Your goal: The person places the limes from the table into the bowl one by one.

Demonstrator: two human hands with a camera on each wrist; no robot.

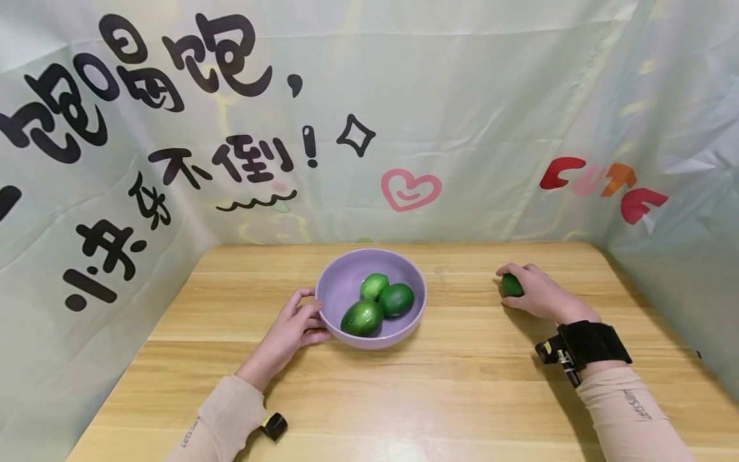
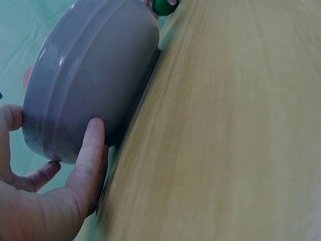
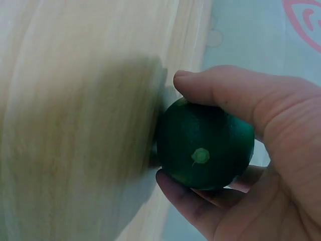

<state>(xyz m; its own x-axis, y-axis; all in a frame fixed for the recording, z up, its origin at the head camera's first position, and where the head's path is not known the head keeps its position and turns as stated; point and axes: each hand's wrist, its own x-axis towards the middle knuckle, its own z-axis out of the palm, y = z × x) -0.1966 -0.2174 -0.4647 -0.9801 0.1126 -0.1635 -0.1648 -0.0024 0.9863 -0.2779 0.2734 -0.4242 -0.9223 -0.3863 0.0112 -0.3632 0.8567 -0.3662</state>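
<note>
A purple bowl (image 1: pixel 337 282) stands on the table with three green fruits in it: a small bright lime (image 1: pixel 376 285), a darker lime (image 1: pixel 397 299) and a larger, glossy oval fruit (image 1: pixel 362 318). At the bowl's left side, my left hand (image 1: pixel 291 326) touches the outer wall with spread fingers. The left wrist view shows its fingers against the bowl's underside and rim (image 2: pixel 95 75). Over on the right, my right hand (image 1: pixel 539 292) grips a dark green lime (image 3: pixel 205 143) between thumb and fingers. Its pale stem scar faces the right wrist camera. The lime is at or just above the tabletop; I cannot tell which.
The wooden table (image 1: pixel 450 398) reaches back to a pale printed curtain (image 1: pixel 491 115), which also hangs along both sides. A stretch of tabletop lies between the bowl and the right hand. Black camera mounts (image 1: pixel 594 343) sit on the wrists.
</note>
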